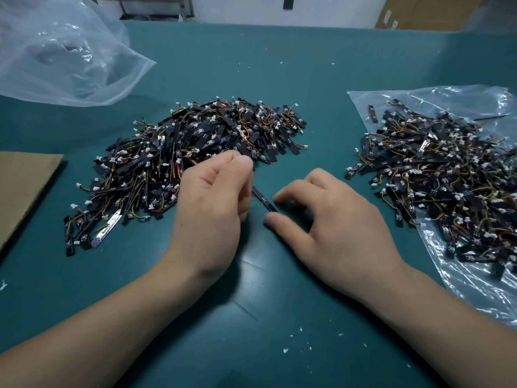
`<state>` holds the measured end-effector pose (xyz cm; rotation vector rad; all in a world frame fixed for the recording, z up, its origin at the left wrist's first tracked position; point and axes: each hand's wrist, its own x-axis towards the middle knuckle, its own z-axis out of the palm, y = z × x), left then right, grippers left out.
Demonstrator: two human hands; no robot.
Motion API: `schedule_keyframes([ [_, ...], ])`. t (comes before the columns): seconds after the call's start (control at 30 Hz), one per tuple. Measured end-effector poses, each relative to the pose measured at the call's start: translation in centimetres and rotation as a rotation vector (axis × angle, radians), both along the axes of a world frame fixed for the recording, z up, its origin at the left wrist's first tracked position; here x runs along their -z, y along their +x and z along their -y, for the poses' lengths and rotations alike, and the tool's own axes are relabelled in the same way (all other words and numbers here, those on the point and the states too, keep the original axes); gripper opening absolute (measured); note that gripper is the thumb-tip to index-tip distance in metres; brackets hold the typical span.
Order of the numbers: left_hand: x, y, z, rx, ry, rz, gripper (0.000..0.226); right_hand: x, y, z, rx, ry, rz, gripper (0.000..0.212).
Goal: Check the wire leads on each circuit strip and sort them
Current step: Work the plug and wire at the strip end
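A large heap of black circuit strips (190,152) with coloured wire leads and white plugs lies on the teal table (251,317), left of centre. A second heap of strips (447,186) lies on a clear plastic bag (475,284) at the right. Between my hands is a single black strip (264,200). My left hand (212,205) holds its near end with curled fingers; the wire end is hidden behind those fingers. My right hand (333,219) has its thumb and forefinger spread at the strip's other end, fingertips just beside it.
A crumpled clear plastic bag (61,57) fills the far left corner. A flat piece of cardboard (22,186) lies at the left edge. Small white scraps (296,343) dot the table near me. A cardboard box (425,12) stands beyond the far edge.
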<state>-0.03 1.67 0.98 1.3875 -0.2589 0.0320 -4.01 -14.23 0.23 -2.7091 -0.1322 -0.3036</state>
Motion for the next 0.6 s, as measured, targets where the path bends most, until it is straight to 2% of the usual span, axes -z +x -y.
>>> schedule_keyframes([
  [0.17, 0.2, -0.1, 0.2, 0.033, 0.059, 0.031, 0.038, 0.1, 0.4, 0.2, 0.071, -0.154, 0.082, 0.021],
  [0.23, 0.3, -0.1, 0.1, 0.012, 0.035, 0.014, 0.032, 0.3, 0.7, 0.6, 0.102, -0.005, 0.070, 0.019],
  [0.33, 0.4, 0.0, 0.0, 0.003, 0.055, -0.024, 0.008, -0.2, 0.7, 1.2, 0.055, 0.370, 0.107, 0.018],
  [0.37, 0.4, 0.0, 0.0, 0.020, 0.093, -0.021, 0.013, -0.4, 0.6, 1.3, 0.012, 0.425, 0.126, 0.018],
  [0.43, 0.6, -0.2, 0.0, 0.099, 0.177, 0.036, 0.022, -0.6, 0.3, 1.2, -0.074, 0.458, 0.122, 0.019],
  [0.6, 0.5, -0.5, 0.2, 0.132, 0.256, 0.132, 0.012, -0.7, 0.2, 1.3, -0.147, 0.506, 0.058, 0.021],
])
